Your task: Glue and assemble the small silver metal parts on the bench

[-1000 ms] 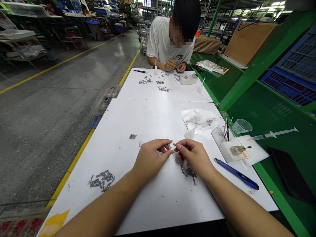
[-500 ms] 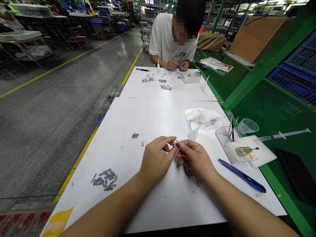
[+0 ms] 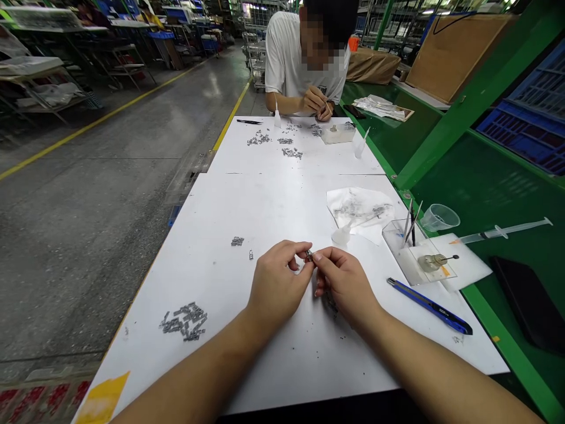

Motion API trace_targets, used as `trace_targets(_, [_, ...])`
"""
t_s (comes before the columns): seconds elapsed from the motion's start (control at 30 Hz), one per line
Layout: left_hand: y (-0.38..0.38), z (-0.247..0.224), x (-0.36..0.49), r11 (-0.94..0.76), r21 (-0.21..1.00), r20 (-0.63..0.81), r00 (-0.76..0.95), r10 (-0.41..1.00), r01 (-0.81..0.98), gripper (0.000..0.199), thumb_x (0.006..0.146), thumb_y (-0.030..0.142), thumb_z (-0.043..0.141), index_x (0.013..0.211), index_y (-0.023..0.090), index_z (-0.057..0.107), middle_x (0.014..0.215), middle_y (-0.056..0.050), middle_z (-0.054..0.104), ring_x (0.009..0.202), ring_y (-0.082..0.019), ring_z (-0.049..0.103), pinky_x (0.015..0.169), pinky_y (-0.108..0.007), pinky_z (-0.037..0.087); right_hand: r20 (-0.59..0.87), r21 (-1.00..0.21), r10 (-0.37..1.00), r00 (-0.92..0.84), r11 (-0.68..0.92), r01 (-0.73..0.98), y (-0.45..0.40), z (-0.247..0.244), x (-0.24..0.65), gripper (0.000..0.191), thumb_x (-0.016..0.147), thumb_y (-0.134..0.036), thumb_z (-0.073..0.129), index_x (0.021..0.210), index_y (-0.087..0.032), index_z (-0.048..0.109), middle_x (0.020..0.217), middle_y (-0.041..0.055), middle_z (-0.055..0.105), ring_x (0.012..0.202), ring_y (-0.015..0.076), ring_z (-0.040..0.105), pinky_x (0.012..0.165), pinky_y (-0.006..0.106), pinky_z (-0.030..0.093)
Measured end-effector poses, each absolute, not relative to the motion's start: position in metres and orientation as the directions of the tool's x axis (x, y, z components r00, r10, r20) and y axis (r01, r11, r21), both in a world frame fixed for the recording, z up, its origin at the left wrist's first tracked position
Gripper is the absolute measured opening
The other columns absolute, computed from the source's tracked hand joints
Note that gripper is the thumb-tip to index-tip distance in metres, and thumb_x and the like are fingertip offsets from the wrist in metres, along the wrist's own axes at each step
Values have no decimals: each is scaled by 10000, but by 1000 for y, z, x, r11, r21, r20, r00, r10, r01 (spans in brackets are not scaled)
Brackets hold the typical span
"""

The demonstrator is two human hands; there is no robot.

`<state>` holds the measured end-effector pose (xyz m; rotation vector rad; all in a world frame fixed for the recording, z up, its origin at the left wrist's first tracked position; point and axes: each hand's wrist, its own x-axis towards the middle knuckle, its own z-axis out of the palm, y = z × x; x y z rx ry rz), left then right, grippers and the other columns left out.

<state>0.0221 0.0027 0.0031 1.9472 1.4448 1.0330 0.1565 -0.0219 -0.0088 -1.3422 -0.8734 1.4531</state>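
Above the white table (image 3: 247, 197), my left hand (image 3: 278, 280) pinches a small metal part (image 3: 309, 255) between thumb and forefinger. The fingertips of my right hand (image 3: 346, 277) are closed at the same part from the other side; whether they hold a second tiny piece is too small to tell. Dark small pieces (image 3: 330, 301) lie partly hidden under my right hand. A heap of grey metal parts (image 3: 185, 323) lies left of my left forearm. Ahead of my left hand are a small cluster of parts (image 3: 237, 241) and a single part (image 3: 251, 254).
To the right lie a blue utility knife (image 3: 430, 306), an acrylic stand (image 3: 397, 250) with tweezers (image 3: 412, 222), a small glass jar (image 3: 431, 262), a syringe (image 3: 503, 231), a plastic cup (image 3: 440, 218) and a stained cloth (image 3: 359, 206). A co-worker (image 3: 306, 65) sits opposite, handling small parts.
My fingertips have come closer together, and the part between them has turned a little. The whole view has shifted slightly. The co-worker's hands have moved slightly.
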Motion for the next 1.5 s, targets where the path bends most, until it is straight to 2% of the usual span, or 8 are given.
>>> trace_targets(0.33, [2, 2, 25, -317, 722, 304, 129, 944, 616, 195, 778, 159, 637, 945, 210, 724, 783, 13, 690, 569, -105, 553, 621, -280, 523, -330, -937, 942, 63, -320, -138, -21, -11, 154, 313, 855, -499, 609, 817, -189, 630, 517, -58, 526, 431, 110, 550, 487, 245, 466])
trace_targets(0.6, [-1, 2, 26, -357, 704, 344, 144, 928, 614, 205, 784, 148, 645, 965, 193, 729, 758, 14, 687, 580, -104, 556, 606, -264, 512, -328, -938, 943, 47, -320, -132, -20, -5, 156, 278, 855, -451, 616, 767, -187, 626, 523, -64, 528, 435, 107, 572, 488, 232, 459])
trace_targets(0.83, [-1, 0, 25, -382, 735, 369, 143, 919, 561, 214, 796, 165, 648, 991, 199, 730, 748, 18, 668, 615, -100, 557, 624, -252, 502, -307, -938, 951, 44, -294, -186, -20, -1, 159, 258, 837, -416, 638, 719, -187, 637, 589, -52, 578, 425, 87, 555, 473, 228, 436])
trace_targets(1.0, [-3, 1, 25, -392, 714, 381, 147, 913, 580, 214, 785, 176, 654, 981, 210, 733, 755, 22, 656, 565, -90, 488, 564, -247, 480, -308, -921, 951, 5, -297, -253, -19, -1, 161, 236, 800, -385, 671, 692, -177, 647, 739, -8, 660, 446, 69, 515, 487, 237, 448])
trace_targets(1.17, [-5, -4, 25, -449, 675, 457, 146, 877, 586, 230, 791, 185, 659, 1007, 215, 732, 666, 38, 570, 525, -79, 450, 488, -225, 430, -335, -909, 942, 2, -323, -264, -19, 1, 162, 239, 779, -371, 683, 648, -183, 617, 562, -52, 556, 430, 88, 541, 480, 235, 424])
trace_targets(1.5, [-4, -9, 25, -491, 652, 509, 147, 848, 577, 244, 809, 167, 671, 1044, 216, 717, 675, 46, 557, 539, -68, 458, 497, -211, 439, -319, -917, 948, 22, -302, -262, -19, 2, 161, 244, 781, -374, 678, 646, -177, 629, 595, -44, 600, 415, 75, 536, 475, 228, 413])
